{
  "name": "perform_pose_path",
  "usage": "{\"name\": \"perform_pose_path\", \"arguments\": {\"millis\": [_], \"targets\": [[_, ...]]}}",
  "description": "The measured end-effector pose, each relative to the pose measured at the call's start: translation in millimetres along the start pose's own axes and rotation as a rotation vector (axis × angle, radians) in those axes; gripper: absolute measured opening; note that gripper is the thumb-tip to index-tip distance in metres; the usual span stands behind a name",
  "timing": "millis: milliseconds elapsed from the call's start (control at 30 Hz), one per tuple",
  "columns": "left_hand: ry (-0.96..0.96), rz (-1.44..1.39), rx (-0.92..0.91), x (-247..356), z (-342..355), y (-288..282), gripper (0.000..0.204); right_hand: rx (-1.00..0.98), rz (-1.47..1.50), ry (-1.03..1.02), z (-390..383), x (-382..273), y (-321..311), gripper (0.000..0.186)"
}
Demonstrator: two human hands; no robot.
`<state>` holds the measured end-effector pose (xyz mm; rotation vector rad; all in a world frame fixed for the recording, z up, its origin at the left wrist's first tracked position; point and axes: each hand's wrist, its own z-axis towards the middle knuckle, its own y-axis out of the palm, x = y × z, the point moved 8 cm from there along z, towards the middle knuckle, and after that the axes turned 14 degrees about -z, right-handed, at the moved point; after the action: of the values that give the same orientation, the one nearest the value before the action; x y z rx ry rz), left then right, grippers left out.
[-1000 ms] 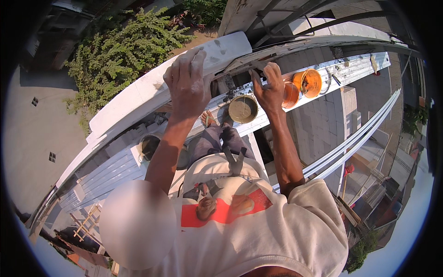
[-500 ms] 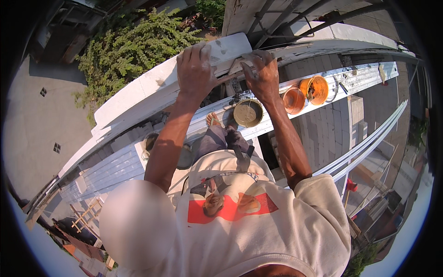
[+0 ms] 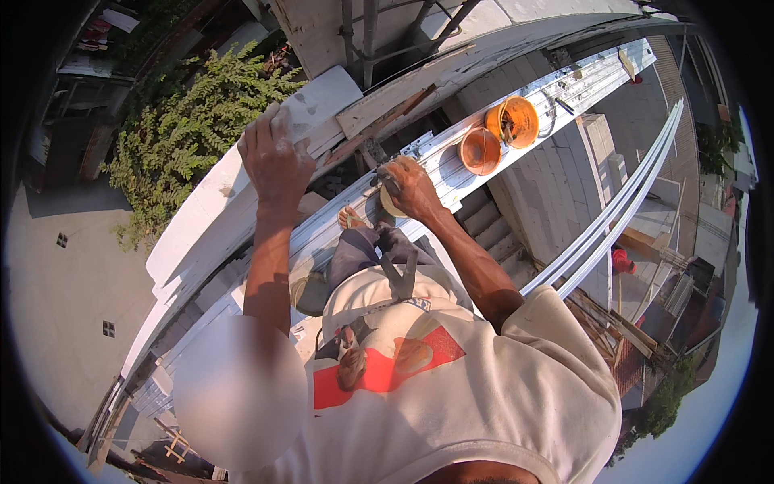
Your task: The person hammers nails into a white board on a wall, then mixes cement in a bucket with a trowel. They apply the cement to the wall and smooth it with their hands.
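Note:
My left hand (image 3: 274, 153) is on the long white block (image 3: 201, 210) along the ledge, its fingers curled over the upper edge. My right hand (image 3: 407, 185) is closed round something dark and hard to make out, low beside the left one. Under it, a round container of grey mortar (image 3: 392, 202) is mostly hidden. A small orange bucket (image 3: 480, 151) and a larger orange bucket with tools inside (image 3: 519, 121) stand to its right on the pale metal planking (image 3: 588, 66). My feet (image 3: 350, 218) show below on the planking.
Steel posts (image 3: 367, 40) rise beside a concrete wall at the top. Long white channels (image 3: 605, 210) lie diagonally at right, above a lower level with stairs (image 3: 496, 230) and timber offcuts (image 3: 625, 327). A leafy tree (image 3: 185, 121) and paved ground (image 3: 81, 282) lie beyond the ledge.
My right hand has dropped from the ledge to over the mortar container and closed on something dark. My left hand has shifted left along the block, and the view has turned.

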<state>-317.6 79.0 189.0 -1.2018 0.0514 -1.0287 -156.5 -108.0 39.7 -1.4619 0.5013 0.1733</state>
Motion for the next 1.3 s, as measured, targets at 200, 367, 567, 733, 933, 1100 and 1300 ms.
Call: {"name": "perform_pose_path", "arguments": {"millis": [200, 367, 567, 733, 933, 1100, 1300], "targets": [[0.011, 0.08, -0.027, -3.8, -6.6, -2.5, 0.062, -0.618, 0.123, 0.457, -186.9, 102.5, 136.0, 0.036], [0.026, 0.091, -0.057, -1.2, -3.2, -1.5, 0.062, -0.977, 0.001, 0.636, -349.8, 142.3, 162.4, 0.029], [0.042, 0.126, 0.018, 11.5, -23.9, -7.8, 0.064, -0.804, 0.301, 0.756, -375.1, 159.0, 127.0, 0.025], [-0.009, -0.06, -0.029, 49.8, -95.6, -13.4, 0.071, -0.61, 0.152, 0.43, -288.4, 163.9, 108.3, 0.029], [-0.434, -0.331, -0.567, 36.1, -248.3, 79.9, 0.066, -0.581, 0.237, 0.507, -213.9, 147.3, 114.5, 0.04], [-0.676, -0.3, -1.051, 3.9, -384.2, 155.4, 0.066, -0.669, 0.247, 0.525, -244.1, 120.1, 164.3, 0.056], [-0.618, -0.212, -1.257, -57.3, -427.4, 232.6, 0.049, -0.663, 0.08, 0.522, -304.0, 78.8, 264.7, 0.049]]}}
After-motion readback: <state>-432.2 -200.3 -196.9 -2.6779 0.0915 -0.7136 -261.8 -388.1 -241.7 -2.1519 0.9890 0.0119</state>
